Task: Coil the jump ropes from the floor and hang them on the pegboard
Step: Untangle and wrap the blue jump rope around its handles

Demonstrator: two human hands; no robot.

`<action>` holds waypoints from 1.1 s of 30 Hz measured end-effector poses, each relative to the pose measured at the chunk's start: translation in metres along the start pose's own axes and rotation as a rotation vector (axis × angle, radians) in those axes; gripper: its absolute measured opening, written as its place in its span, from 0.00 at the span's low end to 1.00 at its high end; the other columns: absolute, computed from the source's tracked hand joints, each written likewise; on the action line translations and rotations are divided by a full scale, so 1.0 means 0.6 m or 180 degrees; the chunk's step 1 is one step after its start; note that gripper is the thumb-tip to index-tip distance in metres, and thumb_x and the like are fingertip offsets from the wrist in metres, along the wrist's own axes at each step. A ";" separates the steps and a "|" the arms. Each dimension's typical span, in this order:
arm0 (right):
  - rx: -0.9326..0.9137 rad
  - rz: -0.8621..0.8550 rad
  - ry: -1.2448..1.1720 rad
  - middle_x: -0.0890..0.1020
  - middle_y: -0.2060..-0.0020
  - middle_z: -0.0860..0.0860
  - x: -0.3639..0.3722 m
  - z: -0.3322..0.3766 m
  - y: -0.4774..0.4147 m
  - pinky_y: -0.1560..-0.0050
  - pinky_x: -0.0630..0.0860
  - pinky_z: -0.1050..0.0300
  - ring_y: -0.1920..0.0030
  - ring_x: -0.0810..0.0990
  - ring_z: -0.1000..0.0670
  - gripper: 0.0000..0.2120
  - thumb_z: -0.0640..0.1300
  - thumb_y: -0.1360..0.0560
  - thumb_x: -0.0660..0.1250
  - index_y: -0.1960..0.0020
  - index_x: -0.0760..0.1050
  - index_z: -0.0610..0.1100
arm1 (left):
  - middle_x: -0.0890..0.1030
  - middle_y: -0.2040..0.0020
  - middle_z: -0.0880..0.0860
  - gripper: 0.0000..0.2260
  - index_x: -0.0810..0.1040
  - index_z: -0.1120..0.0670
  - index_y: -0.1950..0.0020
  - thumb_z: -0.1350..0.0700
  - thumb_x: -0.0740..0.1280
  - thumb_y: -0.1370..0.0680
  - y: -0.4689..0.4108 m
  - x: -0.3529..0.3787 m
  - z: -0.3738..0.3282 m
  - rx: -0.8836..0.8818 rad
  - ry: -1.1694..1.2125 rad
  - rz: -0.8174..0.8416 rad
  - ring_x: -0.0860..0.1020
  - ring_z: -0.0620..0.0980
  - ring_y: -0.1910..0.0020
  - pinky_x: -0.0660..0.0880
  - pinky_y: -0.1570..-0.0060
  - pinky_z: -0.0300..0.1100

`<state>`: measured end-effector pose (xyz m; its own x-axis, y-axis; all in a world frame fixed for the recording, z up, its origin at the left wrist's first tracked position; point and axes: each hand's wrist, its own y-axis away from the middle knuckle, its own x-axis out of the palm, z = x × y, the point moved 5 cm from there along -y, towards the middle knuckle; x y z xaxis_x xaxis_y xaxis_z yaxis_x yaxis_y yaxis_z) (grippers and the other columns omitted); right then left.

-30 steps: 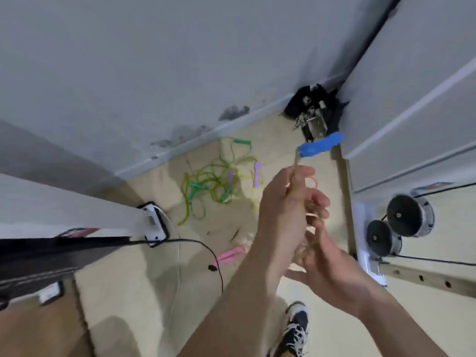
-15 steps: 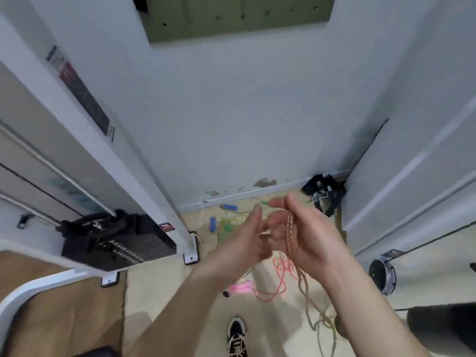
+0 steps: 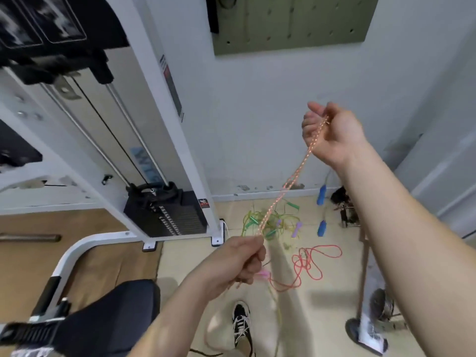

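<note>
Far left: the weight stack of the gym machine, not my business. My left hand is low over the floor, fingers clenched on the orange rope. Blurred slack trails down past my shoe. A pink handle shows just beside the fist, prob. lying on the floor, but I can't tell. Further right is the green-yellow tangle.

From my fist the orange rope runs up & right as a doubled strand, taut. The pegboard is on the wall above, well apart from both hands. On the floor the red rope lies in loose loops, and two blue handles lie nr the wall, all uncoiled. My right hand is raised, fingers wrapped round the top bend of the strand.

Step, as I judge it: coiling one rope, i.e. measuring a length btwn my hands. Next: bring the left hand up to the right, lay that length in as another loop w/ no twist, then draw up the slack. Hanging comes after.
</note>
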<state>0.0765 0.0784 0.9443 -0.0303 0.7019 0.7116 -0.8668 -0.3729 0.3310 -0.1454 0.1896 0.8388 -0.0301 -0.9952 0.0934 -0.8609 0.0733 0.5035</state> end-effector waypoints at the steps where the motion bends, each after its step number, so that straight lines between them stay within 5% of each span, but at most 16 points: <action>1: 0.0022 0.0027 0.0473 0.79 0.68 0.44 0.007 -0.012 0.006 0.70 0.75 0.62 0.71 0.79 0.50 0.15 0.52 0.18 0.54 0.49 0.72 0.42 | 0.64 0.73 0.49 0.16 0.72 0.53 0.64 0.49 0.59 0.19 0.007 -0.004 -0.011 0.0054 0.0342 -0.0107 0.57 0.46 0.75 0.58 0.75 0.36; 4: 0.0602 0.0542 0.2138 0.83 0.49 0.45 0.018 -0.106 0.044 0.45 0.75 0.45 0.47 0.81 0.48 0.31 0.70 0.24 0.51 0.45 0.75 0.46 | 0.60 0.75 0.48 0.14 0.71 0.54 0.63 0.48 0.59 0.21 0.023 -0.014 -0.084 0.0622 0.1586 -0.0157 0.54 0.42 0.77 0.48 0.79 0.33; 6: 0.1153 0.1422 0.2324 0.83 0.47 0.46 0.025 -0.186 0.092 0.35 0.68 0.40 0.41 0.78 0.46 0.36 0.76 0.30 0.49 0.50 0.81 0.49 | 0.61 0.76 0.48 0.14 0.71 0.55 0.62 0.48 0.58 0.20 0.028 -0.032 -0.146 0.0963 0.2130 -0.0106 0.55 0.41 0.80 0.49 0.82 0.31; 8: 0.1523 0.2118 0.1982 0.83 0.48 0.44 0.034 -0.245 0.135 0.34 0.66 0.40 0.42 0.78 0.44 0.40 0.78 0.36 0.56 0.46 0.82 0.46 | 0.62 0.77 0.48 0.15 0.71 0.54 0.61 0.49 0.55 0.18 0.031 -0.059 -0.200 0.1155 0.2405 -0.0019 0.56 0.40 0.81 0.51 0.84 0.31; 11: 0.1619 0.2177 0.1676 0.82 0.43 0.40 0.048 -0.287 0.154 0.39 0.70 0.42 0.40 0.79 0.43 0.45 0.77 0.36 0.55 0.38 0.76 0.42 | 0.62 0.77 0.47 0.15 0.70 0.54 0.61 0.50 0.53 0.17 0.042 -0.098 -0.250 0.1242 0.2385 0.0164 0.57 0.40 0.82 0.52 0.86 0.31; 17: 0.1628 0.1540 0.0638 0.82 0.49 0.44 0.116 -0.345 0.116 0.58 0.76 0.50 0.51 0.81 0.46 0.42 0.76 0.29 0.47 0.42 0.80 0.43 | 0.63 0.76 0.46 0.15 0.75 0.54 0.59 0.50 0.56 0.19 0.093 -0.153 -0.233 0.1055 0.1488 0.0856 0.56 0.40 0.80 0.50 0.82 0.29; 21: 0.1673 0.1447 0.0096 0.78 0.38 0.37 0.174 -0.371 0.097 0.47 0.80 0.42 0.43 0.80 0.38 0.38 0.68 0.25 0.54 0.33 0.70 0.36 | 0.64 0.75 0.49 0.14 0.79 0.55 0.57 0.51 0.58 0.18 0.154 -0.162 -0.165 0.0948 -0.0620 0.1632 0.55 0.44 0.77 0.50 0.79 0.37; 24: 0.1727 0.1753 0.0238 0.78 0.38 0.36 0.221 -0.373 0.096 0.43 0.78 0.40 0.39 0.78 0.38 0.27 0.55 0.26 0.67 0.36 0.67 0.38 | 0.63 0.71 0.54 0.14 0.78 0.59 0.49 0.54 0.55 0.17 0.172 -0.193 -0.136 0.0780 -0.1233 0.1679 0.54 0.49 0.73 0.49 0.77 0.42; 26: 0.1654 0.1884 0.0593 0.83 0.45 0.43 0.241 -0.374 0.094 0.47 0.79 0.40 0.40 0.80 0.44 0.21 0.47 0.33 0.76 0.44 0.73 0.42 | 0.63 0.71 0.54 0.13 0.78 0.59 0.48 0.55 0.55 0.17 0.174 -0.218 -0.125 0.0704 -0.1306 0.1607 0.55 0.49 0.73 0.50 0.76 0.42; 29: 0.1329 0.1664 0.1599 0.80 0.65 0.53 0.257 -0.358 0.080 0.51 0.73 0.47 0.48 0.83 0.53 0.09 0.44 0.32 0.72 0.55 0.73 0.47 | 0.64 0.72 0.53 0.12 0.79 0.57 0.52 0.56 0.57 0.17 0.175 -0.247 -0.076 0.0438 -0.1507 0.1565 0.57 0.46 0.75 0.52 0.75 0.39; 33: 0.0898 0.1228 0.4058 0.79 0.66 0.48 0.251 -0.310 0.056 0.54 0.66 0.51 0.55 0.83 0.52 0.06 0.40 0.24 0.67 0.59 0.74 0.45 | 0.66 0.76 0.49 0.12 0.77 0.53 0.60 0.53 0.59 0.20 0.173 -0.301 0.036 -0.0154 -0.1389 0.1134 0.57 0.45 0.78 0.50 0.76 0.41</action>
<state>-0.0498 0.2844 0.9475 -0.8136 0.5365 -0.2242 -0.5729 -0.6738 0.4667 -0.2401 0.3757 0.8558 -0.5306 -0.8424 -0.0938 -0.7351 0.4022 0.5458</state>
